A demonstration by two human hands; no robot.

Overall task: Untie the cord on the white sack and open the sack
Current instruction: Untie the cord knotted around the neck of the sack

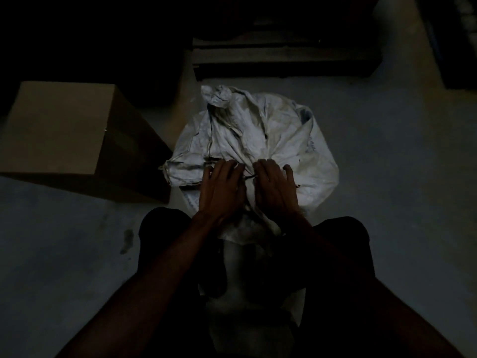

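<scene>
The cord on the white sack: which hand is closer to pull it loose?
Probably the right hand: the dark cord runs up to its fingertips. The left hand rests beside it on the white sack. It's dim, so not certain.

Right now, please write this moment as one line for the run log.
both hands at the cord on the white sack's gathered neck | sack closed | grip unclear | cardboard box on left

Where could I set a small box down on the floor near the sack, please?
Bare floor lies right of the white sack, up to the dark stack at the far right. More floor lies left of the knees, in front of the cardboard box. Crowded: the narrow gap between box and sack, and the tied neck, where both hands work.
</scene>
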